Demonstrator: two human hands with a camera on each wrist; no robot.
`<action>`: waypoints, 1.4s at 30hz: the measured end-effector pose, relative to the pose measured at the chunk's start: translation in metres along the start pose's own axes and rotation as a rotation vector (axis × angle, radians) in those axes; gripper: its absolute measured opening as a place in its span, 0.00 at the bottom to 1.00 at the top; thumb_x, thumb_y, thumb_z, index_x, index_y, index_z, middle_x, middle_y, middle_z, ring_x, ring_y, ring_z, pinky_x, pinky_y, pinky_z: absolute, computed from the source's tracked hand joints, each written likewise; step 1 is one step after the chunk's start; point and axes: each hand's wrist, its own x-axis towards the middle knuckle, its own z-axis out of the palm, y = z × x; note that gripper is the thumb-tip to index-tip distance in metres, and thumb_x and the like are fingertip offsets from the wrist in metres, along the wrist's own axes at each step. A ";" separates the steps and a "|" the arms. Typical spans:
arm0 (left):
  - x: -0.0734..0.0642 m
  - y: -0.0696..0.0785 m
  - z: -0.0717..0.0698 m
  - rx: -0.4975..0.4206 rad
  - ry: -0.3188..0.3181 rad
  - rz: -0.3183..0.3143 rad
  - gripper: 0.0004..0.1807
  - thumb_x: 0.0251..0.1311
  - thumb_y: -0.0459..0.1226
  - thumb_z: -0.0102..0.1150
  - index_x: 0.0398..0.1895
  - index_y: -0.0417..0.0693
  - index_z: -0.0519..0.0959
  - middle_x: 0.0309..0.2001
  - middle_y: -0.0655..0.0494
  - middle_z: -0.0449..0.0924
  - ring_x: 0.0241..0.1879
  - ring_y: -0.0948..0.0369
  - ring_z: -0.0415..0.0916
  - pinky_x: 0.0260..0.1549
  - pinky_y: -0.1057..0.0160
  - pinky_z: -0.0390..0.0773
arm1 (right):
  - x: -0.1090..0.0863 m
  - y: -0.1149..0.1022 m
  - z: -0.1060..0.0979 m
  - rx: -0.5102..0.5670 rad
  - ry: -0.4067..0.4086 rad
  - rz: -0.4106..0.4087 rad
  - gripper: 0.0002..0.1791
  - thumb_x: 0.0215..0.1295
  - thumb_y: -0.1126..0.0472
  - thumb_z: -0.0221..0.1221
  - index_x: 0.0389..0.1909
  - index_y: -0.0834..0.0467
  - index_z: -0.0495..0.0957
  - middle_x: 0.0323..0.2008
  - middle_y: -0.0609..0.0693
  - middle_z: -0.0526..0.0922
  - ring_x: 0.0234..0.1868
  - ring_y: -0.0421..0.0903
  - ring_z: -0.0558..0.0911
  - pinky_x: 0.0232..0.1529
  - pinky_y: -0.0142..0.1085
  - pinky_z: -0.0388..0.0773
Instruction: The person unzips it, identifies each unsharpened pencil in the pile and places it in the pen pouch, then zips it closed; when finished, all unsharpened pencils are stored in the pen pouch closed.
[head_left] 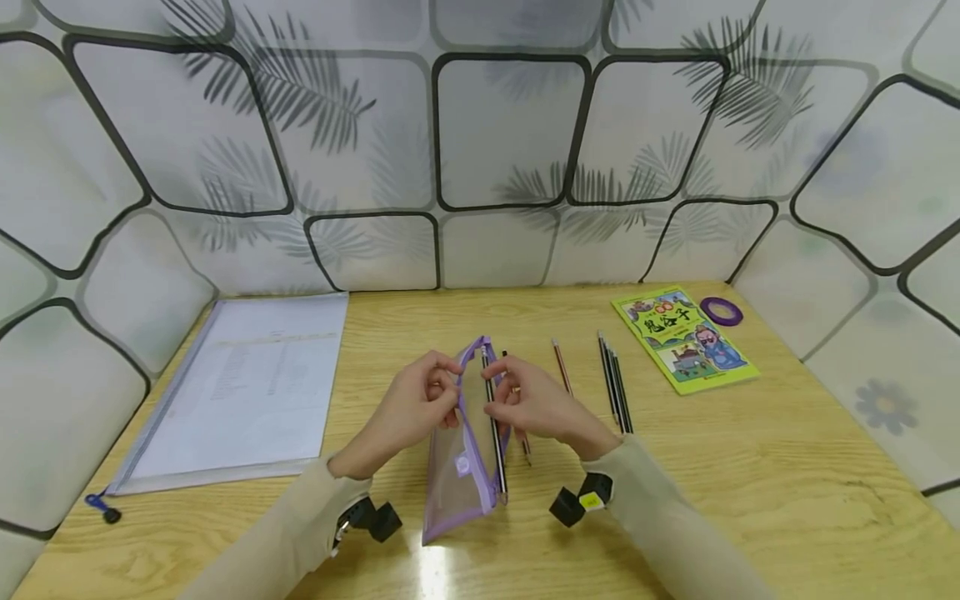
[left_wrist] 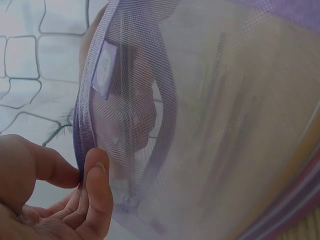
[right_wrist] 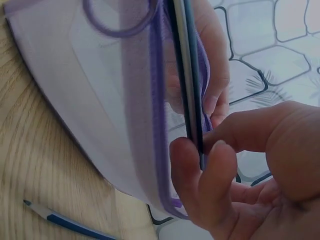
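Note:
A purple-edged mesh zip pouch (head_left: pixel 457 492) stands tilted up off the table with its zip side gaping. My left hand (head_left: pixel 420 400) pinches the zip edge between thumb and fingers, as the left wrist view shows close up. On the other side of the mouth, my right hand (head_left: pixel 536 404) pinches a dark striped pencil (right_wrist: pixel 187 75) near one end. That pencil lies lengthwise along the pouch opening (right_wrist: pixel 161 100). Below my right hand, another pencil (head_left: pixel 527 450) rests on the table, partly covered by the hand.
Right of my hands lie a reddish pencil (head_left: pixel 561 367) and several dark pencils (head_left: pixel 613 383). Farther right are a green-yellow book (head_left: pixel 682 342) and a purple tape roll (head_left: pixel 722 312). On the left sits a clear folder of papers (head_left: pixel 255 392), its blue zip pull (head_left: pixel 97 502) near the table edge.

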 end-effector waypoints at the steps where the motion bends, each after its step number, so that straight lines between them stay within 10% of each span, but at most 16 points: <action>1: 0.000 0.000 0.000 0.001 -0.001 0.001 0.13 0.62 0.24 0.47 0.50 0.30 0.69 0.28 0.43 0.77 0.20 0.61 0.77 0.21 0.62 0.81 | 0.000 0.000 0.001 -0.008 0.006 -0.002 0.25 0.61 0.70 0.59 0.58 0.70 0.65 0.26 0.53 0.76 0.17 0.57 0.76 0.14 0.46 0.75; 26: 0.000 0.001 0.001 0.012 0.030 -0.013 0.14 0.59 0.23 0.47 0.50 0.29 0.69 0.28 0.44 0.76 0.20 0.61 0.75 0.21 0.65 0.79 | 0.008 -0.011 0.019 -0.057 0.146 0.088 0.18 0.62 0.69 0.55 0.53 0.64 0.68 0.30 0.55 0.76 0.15 0.44 0.75 0.19 0.44 0.80; 36: 0.001 0.000 0.001 0.016 0.028 0.008 0.15 0.60 0.22 0.45 0.50 0.28 0.68 0.27 0.48 0.73 0.19 0.62 0.72 0.20 0.67 0.76 | 0.007 -0.009 0.025 -0.350 0.175 -0.138 0.14 0.56 0.72 0.55 0.45 0.67 0.70 0.20 0.48 0.71 0.15 0.36 0.67 0.16 0.26 0.64; 42: 0.000 0.001 0.001 0.013 0.027 0.005 0.15 0.60 0.22 0.45 0.50 0.28 0.68 0.27 0.49 0.73 0.20 0.63 0.72 0.21 0.67 0.77 | 0.007 -0.012 0.028 -0.351 0.234 -0.124 0.14 0.56 0.71 0.56 0.44 0.66 0.71 0.23 0.50 0.74 0.17 0.38 0.69 0.17 0.27 0.67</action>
